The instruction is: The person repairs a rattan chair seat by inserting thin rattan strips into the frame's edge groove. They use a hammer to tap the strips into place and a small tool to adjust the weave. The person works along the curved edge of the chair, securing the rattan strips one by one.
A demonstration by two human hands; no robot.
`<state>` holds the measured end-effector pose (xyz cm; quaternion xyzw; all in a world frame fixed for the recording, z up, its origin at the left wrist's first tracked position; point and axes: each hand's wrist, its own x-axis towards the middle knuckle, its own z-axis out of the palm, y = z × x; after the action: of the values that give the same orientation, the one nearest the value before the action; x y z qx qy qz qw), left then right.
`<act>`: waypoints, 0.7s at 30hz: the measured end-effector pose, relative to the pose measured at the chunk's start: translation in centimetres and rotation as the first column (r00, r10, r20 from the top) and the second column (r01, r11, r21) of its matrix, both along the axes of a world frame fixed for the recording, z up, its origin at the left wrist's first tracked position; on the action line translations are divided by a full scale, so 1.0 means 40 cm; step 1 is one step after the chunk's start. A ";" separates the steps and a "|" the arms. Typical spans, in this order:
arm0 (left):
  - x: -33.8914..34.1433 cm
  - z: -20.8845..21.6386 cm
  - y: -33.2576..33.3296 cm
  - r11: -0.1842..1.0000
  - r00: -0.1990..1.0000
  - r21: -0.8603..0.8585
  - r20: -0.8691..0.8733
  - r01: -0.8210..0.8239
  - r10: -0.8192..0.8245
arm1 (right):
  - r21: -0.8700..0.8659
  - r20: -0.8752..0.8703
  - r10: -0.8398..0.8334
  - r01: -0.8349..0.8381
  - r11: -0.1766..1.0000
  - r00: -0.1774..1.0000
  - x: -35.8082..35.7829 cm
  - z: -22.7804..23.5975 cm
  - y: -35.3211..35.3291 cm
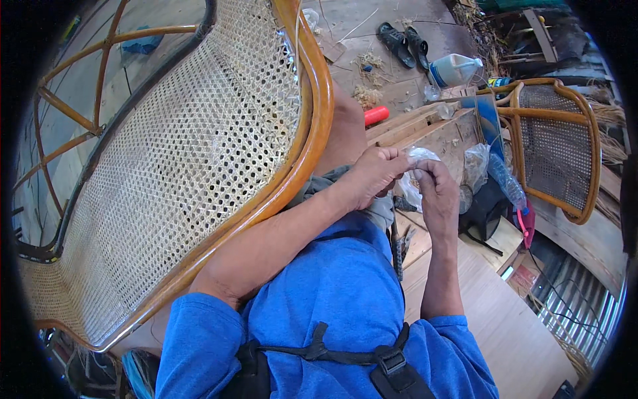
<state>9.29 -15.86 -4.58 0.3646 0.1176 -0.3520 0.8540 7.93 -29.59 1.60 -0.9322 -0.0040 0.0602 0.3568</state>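
Note:
My left hand (380, 174) and my right hand (438, 189) meet in front of my body, both with fingers pinched. Whatever lies between the fingertips is too small to make out. Just behind them shows a clear white plastic bag (411, 193); whether the fingers touch it I cannot tell. To my left stands a large rattan chair (312, 126) with a glossy brown frame. Its woven cane panel (193, 133) has open holes, and loose strand ends show near the upper right edge. My left forearm passes close to the frame.
A wooden bench (458, 130) holds another plastic bag (475, 166). Nearby are a plastic bottle (506, 183), a red cylinder (376, 116), a white jug (455, 69) and black sandals (402, 45). A smaller cane-panelled chair (585, 153) stands at right. Fibre scraps (367, 95) litter the floor.

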 end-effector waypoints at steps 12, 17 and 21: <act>0.003 0.005 0.016 0.971 0.971 -0.233 -0.215 0.055 -0.107 | 0.184 0.232 0.112 -0.157 0.970 0.966 -0.009 -0.042 -0.020; -0.002 0.011 0.006 0.999 0.998 -0.044 0.054 0.012 -0.009 | 0.656 -0.218 -0.187 0.286 0.698 0.958 0.003 -0.039 -0.018; 0.000 0.029 0.016 1.000 0.969 0.014 0.246 -0.021 0.017 | 0.770 -0.424 -0.149 0.443 0.459 0.893 0.018 -0.022 -0.019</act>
<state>9.30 -15.23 -3.42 0.4115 0.0172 -0.2948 0.8623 8.65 -30.35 0.74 -0.6008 0.1847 0.1254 0.7676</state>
